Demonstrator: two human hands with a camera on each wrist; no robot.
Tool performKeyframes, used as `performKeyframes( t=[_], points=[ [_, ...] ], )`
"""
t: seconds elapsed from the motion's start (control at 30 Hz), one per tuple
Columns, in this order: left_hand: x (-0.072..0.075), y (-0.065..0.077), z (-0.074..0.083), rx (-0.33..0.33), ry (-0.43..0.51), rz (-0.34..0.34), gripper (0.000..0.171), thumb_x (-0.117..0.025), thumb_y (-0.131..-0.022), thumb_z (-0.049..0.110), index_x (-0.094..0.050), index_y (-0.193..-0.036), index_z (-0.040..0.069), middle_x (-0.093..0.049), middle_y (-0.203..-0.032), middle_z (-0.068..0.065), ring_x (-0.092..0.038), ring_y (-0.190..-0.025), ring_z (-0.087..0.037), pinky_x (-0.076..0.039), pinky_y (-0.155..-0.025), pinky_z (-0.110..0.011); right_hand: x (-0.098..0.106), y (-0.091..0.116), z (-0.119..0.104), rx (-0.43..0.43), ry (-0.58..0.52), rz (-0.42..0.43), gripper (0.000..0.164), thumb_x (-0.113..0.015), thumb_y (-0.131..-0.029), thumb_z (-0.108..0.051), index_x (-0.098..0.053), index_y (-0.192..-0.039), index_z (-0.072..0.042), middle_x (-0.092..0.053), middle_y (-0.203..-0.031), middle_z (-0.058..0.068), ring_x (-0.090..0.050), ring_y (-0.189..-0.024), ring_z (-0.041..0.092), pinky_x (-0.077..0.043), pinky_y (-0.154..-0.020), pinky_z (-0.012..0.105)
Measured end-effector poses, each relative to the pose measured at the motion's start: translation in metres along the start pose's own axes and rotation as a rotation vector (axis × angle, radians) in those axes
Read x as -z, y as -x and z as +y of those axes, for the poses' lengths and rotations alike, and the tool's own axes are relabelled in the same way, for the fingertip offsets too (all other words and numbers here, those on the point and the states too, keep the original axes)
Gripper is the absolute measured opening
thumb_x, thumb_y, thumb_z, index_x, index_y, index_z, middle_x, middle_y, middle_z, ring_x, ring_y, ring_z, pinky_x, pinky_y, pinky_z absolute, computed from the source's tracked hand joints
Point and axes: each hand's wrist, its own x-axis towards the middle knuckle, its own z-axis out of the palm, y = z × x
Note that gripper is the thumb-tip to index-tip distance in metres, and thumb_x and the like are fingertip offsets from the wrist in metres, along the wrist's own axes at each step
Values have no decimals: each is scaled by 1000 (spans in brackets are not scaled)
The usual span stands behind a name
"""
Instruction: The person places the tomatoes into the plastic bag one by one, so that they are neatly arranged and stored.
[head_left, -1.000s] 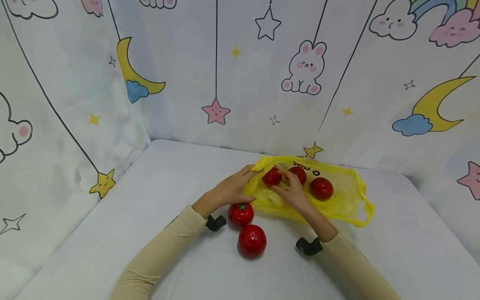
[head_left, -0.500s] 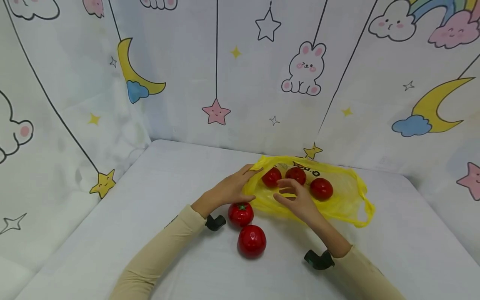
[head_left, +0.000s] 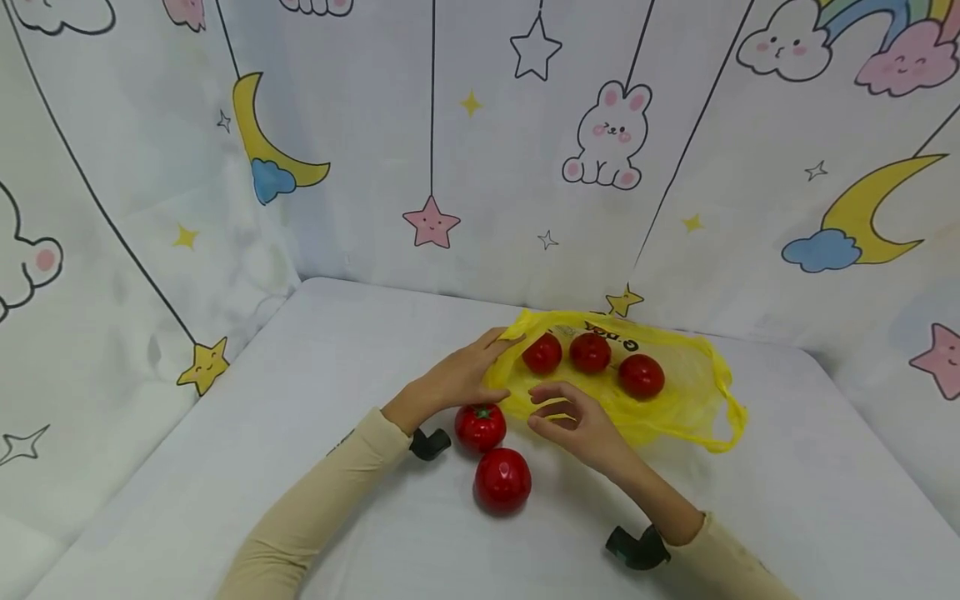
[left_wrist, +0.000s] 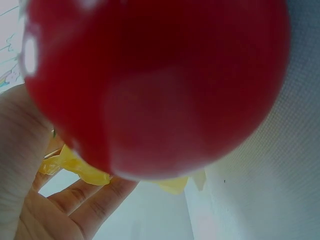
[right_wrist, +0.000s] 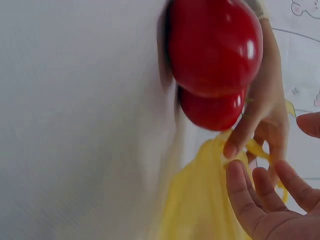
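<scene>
Left hand (head_left: 459, 377): thumb and fingers spread at the mouth of the crinkled, translucent yellow plastic bag (head_left: 693, 402).
Right hand (head_left: 583, 423): fingers loosely bent, gripping nothing, by the bag's near edge.
Bagged fruits (head_left: 591, 353): three, round, glossy red, inside the bag.
Outside: green-topped red tomato (head_left: 481, 431) and smooth round red fruit (head_left: 502, 481), nearside of the bag's mouth.
Table (head_left: 360, 350): white, finely textured cloth both sides of the bag, far edge just behind.

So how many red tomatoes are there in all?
5. Three are in the yellow bag: a left one, a middle one and a right one. Two are on the white table: a green-topped one by the left hand, and another in front of it. None looks hidden.
</scene>
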Motion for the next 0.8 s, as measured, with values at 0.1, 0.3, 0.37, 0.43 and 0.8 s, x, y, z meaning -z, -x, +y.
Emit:
performKeyframes(
  t=[0.1,0.3,0.37,0.43,0.8],
  points=[
    [1,0,0,-4,-2,-2,78,-76,-84,26,-38,-149,7,-33,-150,-12,-46,-132,-25,-44,-106,-35,-6,6,1,-2,-6,-37,47,-72,-88,-20,-54,-126,1,-57,-125,22,-62,-109,30,-55,-90,26],
    [0,0,1,0,4,-4,79,-78,-83,24,-37,-149,8,-33,-150,-12,-46,-132,-25,-45,-105,-35,-15,15,4,20,10,-125,48,-74,-87,-22,-55,-125,0,-58,-123,20,-63,-104,28,-55,-90,28],
    [0,-1,1,1,4,-3,80,-78,-82,24,-37,-149,8,-33,-150,-12,-46,-132,-25,-45,-104,-35,-18,17,5,19,24,-154,50,-75,-86,-24,-56,-125,-1,-59,-123,19,-63,-104,27,-55,-90,29],
    [-1,-1,1,-2,1,-2,79,-78,-83,24,-38,-149,7,-33,-150,-12,-46,-132,-25,-45,-104,-35,-20,19,6,13,32,-176,50,-76,-84,-26,-57,-125,-3,-60,-123,16,-62,-104,27,-55,-90,31],
    [-2,0,0,-16,-28,11,74,-75,-86,23,-39,-148,5,-34,-150,-14,-47,-131,-26,-46,-104,-35,-27,23,6,30,62,-282,53,-80,-81,-25,-57,-126,-10,-56,-127,12,-61,-107,28,-57,-87,32]
  ],
)
